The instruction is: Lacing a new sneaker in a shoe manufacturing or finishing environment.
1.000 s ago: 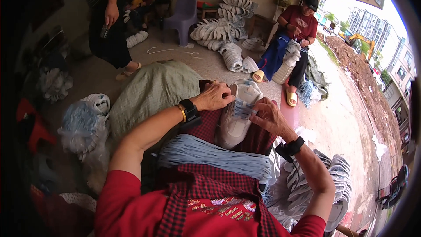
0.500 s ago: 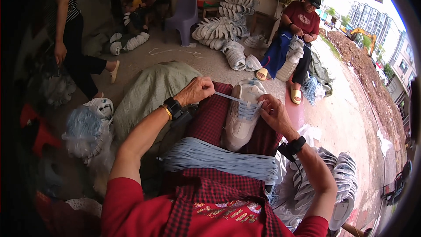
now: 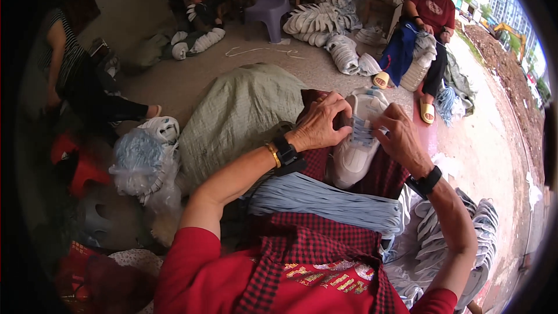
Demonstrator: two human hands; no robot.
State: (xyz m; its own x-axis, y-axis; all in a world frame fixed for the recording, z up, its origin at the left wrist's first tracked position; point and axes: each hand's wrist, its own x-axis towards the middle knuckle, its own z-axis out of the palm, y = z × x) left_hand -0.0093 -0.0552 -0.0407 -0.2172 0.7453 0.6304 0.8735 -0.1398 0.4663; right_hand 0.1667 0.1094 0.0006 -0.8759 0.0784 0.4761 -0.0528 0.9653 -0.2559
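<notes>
White shoe (image 3: 356, 150) lies on the person's lap, toe toward the body. Left hand (image 3: 318, 123) curls over the shoe's upper edge, fingers clenched on it. Right hand (image 3: 400, 139) pinches the pale blue lace (image 3: 362, 134) at the eyelets (fingertips partly hidden). A bundle of blue laces (image 3: 325, 202) lies across the lap just below the shoe. A green sack (image 3: 241, 113) sits to the left.

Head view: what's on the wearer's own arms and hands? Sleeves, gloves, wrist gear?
Both hands are bare, no gloves. The left hand has a black watch-like band at the wrist with a thin gold bangle beside it. The right hand has a black wristband. Forearms are uncovered; red sleeves end near the upper arms.
</notes>
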